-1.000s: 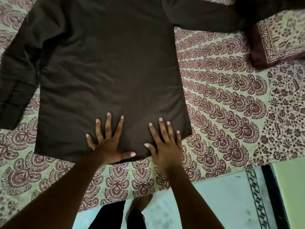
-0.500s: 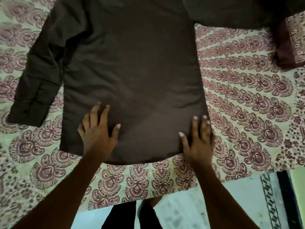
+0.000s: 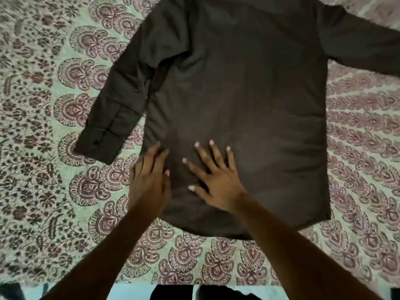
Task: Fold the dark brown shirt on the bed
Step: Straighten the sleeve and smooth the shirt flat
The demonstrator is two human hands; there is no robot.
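The dark brown shirt (image 3: 249,100) lies flat and spread out on the bed, hem toward me. Its left sleeve (image 3: 114,109) angles down to the left, cuff near the bedspread's paisley border; its right sleeve (image 3: 365,46) runs off toward the upper right edge. My left hand (image 3: 149,180) rests at the shirt's lower left side edge, fingers together and flat. My right hand (image 3: 214,176) lies palm down on the lower left part of the shirt, fingers spread. Neither hand grips cloth.
The bed is covered by a pale green bedspread (image 3: 54,169) with maroon paisley print. Its near edge runs along the bottom, with a strip of floor (image 3: 134,292) and my dark trousers (image 3: 173,293) below it.
The view shifted so the shirt sits further right. My right hand moved from the lower right hem across to the lower left, near my left hand, which slid to the shirt's left edge.
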